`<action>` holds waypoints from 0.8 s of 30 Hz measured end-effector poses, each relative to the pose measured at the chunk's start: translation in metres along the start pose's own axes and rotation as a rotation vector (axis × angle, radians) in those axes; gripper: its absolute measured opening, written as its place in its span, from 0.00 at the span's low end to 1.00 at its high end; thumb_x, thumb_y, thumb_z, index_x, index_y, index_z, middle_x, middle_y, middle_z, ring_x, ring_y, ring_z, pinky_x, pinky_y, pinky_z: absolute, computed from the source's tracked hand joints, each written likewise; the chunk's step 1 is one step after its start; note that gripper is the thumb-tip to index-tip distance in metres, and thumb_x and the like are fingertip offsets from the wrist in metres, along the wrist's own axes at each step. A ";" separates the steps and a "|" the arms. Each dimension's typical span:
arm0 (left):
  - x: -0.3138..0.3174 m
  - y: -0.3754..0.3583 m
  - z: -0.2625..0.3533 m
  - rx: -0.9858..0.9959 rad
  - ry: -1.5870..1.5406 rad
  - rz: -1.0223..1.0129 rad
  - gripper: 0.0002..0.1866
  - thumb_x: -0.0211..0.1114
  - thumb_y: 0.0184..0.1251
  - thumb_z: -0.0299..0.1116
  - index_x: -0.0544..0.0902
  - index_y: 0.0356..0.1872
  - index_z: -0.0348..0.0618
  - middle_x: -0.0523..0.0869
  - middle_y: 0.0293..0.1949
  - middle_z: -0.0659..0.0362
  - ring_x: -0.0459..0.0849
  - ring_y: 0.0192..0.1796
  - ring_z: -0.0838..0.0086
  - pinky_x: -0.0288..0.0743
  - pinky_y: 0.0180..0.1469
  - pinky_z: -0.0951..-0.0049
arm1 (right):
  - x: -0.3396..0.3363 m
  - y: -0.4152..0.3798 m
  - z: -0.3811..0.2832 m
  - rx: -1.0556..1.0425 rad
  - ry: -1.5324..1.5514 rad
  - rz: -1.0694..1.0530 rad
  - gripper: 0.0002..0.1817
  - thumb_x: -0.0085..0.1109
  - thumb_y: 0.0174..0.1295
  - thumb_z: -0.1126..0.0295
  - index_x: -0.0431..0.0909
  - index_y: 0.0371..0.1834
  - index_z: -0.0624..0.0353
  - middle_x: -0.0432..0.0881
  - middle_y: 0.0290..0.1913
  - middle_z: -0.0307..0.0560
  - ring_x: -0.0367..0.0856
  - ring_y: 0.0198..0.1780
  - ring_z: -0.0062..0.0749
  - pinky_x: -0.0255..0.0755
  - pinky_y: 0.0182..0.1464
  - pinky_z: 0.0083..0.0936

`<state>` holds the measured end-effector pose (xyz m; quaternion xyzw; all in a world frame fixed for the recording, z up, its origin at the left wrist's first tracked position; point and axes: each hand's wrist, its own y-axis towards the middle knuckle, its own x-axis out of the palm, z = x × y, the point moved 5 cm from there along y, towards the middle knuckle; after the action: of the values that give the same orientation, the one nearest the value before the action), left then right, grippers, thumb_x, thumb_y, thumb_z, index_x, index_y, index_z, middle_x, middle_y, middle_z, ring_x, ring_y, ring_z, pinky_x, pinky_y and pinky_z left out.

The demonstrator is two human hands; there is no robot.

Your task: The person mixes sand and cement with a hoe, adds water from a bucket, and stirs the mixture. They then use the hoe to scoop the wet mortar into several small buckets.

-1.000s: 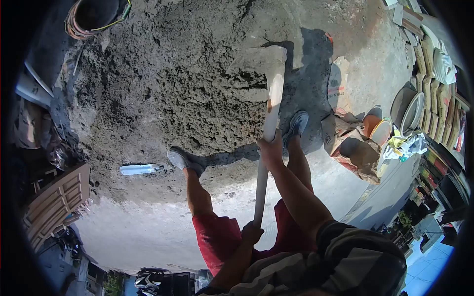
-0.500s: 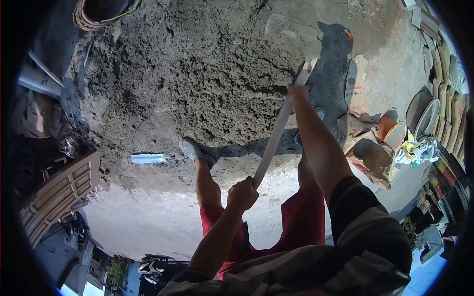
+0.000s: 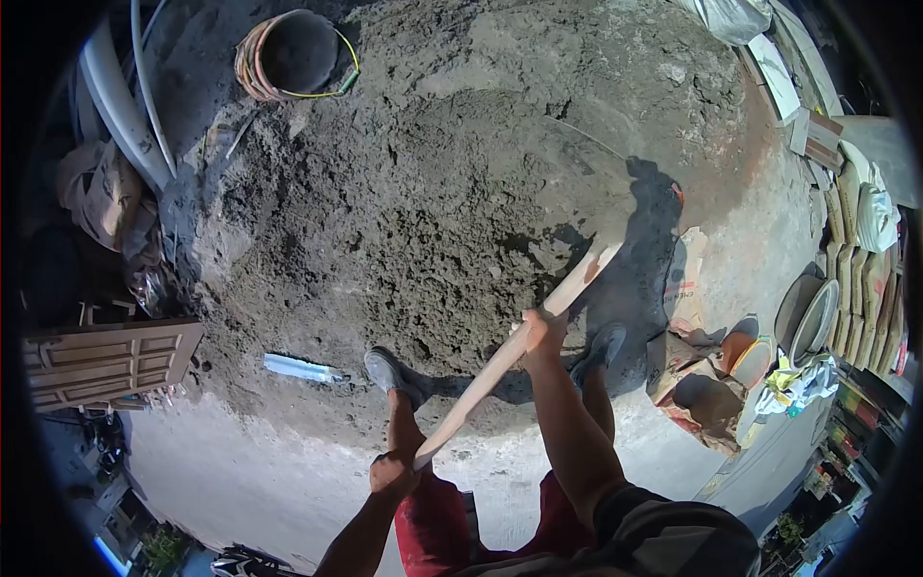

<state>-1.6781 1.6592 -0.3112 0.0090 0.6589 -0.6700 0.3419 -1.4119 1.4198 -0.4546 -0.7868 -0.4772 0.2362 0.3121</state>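
Observation:
A hoe with a long pale wooden handle slants across the view from lower left to upper right. Its broad, cement-coated blade lies against the wet mortar and blends into it. My left hand is wrapped round the near end of the handle, by my left thigh. Farther up the shaft, my right hand grips it just in front of my right foot. The grey mortar heap spreads over the ground ahead of my shoes.
A bucket with a yellow-green handle stands at the far left. Left of my feet lies a light blue-white strip. Torn cement bags, an orange container and stacked sacks are at right; a panelled wooden door is at left.
Both hands have drawn the hoe back and down toward my body, its handle now lower in view. My view has tilted forward, showing more ground and the whole bucket.

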 end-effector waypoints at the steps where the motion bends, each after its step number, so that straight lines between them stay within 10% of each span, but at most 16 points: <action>1: -0.024 0.033 0.030 0.058 -0.034 0.137 0.09 0.64 0.58 0.39 0.83 0.36 0.47 0.86 0.31 0.52 0.87 0.34 0.54 0.81 0.38 0.53 | 0.028 0.035 -0.041 -0.080 0.139 -0.113 0.28 0.59 0.50 0.80 0.61 0.55 0.55 0.72 0.36 0.46 0.77 0.29 0.39 0.78 0.25 0.39; 7: -0.057 0.137 0.138 0.093 -0.242 0.032 0.18 0.67 0.53 0.39 0.79 0.45 0.44 0.86 0.38 0.46 0.86 0.43 0.51 0.79 0.46 0.52 | 0.121 0.164 -0.127 -0.097 -1.154 0.220 0.37 0.65 0.58 0.63 0.55 0.63 0.72 0.77 0.55 0.66 0.83 0.50 0.51 0.81 0.50 0.40; 13: 0.049 0.064 0.099 -0.025 -0.376 -0.195 0.16 0.64 0.54 0.35 0.78 0.43 0.41 0.86 0.38 0.47 0.86 0.42 0.52 0.79 0.47 0.53 | 0.043 0.173 0.066 -0.065 -1.376 -0.080 0.40 0.64 0.57 0.65 0.49 0.62 0.77 0.77 0.56 0.71 0.82 0.53 0.53 0.78 0.53 0.38; 17: 0.183 -0.037 0.118 -0.182 -0.519 -0.443 0.16 0.62 0.55 0.35 0.78 0.44 0.42 0.86 0.40 0.46 0.84 0.48 0.48 0.76 0.50 0.49 | -0.042 0.027 0.076 0.119 -1.344 -0.055 0.40 0.71 0.52 0.66 0.53 0.60 0.68 0.78 0.50 0.69 0.81 0.52 0.59 0.77 0.50 0.46; 19: 0.276 -0.069 0.107 0.007 -0.381 -0.508 0.17 0.63 0.56 0.36 0.79 0.46 0.42 0.86 0.43 0.47 0.85 0.50 0.52 0.78 0.52 0.52 | -0.095 -0.006 0.108 -0.290 -1.183 -0.075 0.39 0.69 0.48 0.69 0.54 0.59 0.66 0.78 0.47 0.68 0.82 0.47 0.60 0.76 0.46 0.46; 24: 0.348 -0.116 0.094 -0.118 -0.363 -0.952 0.19 0.68 0.54 0.41 0.82 0.45 0.43 0.85 0.47 0.51 0.84 0.52 0.55 0.78 0.54 0.54 | -0.143 -0.104 0.081 0.106 -0.942 0.025 0.32 0.62 0.47 0.74 0.58 0.56 0.65 0.77 0.39 0.59 0.81 0.37 0.50 0.76 0.40 0.40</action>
<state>-1.9586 1.4084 -0.3579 -0.4279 0.5567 -0.7038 0.1078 -1.5905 1.3489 -0.4258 -0.5826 -0.5447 0.5952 0.0983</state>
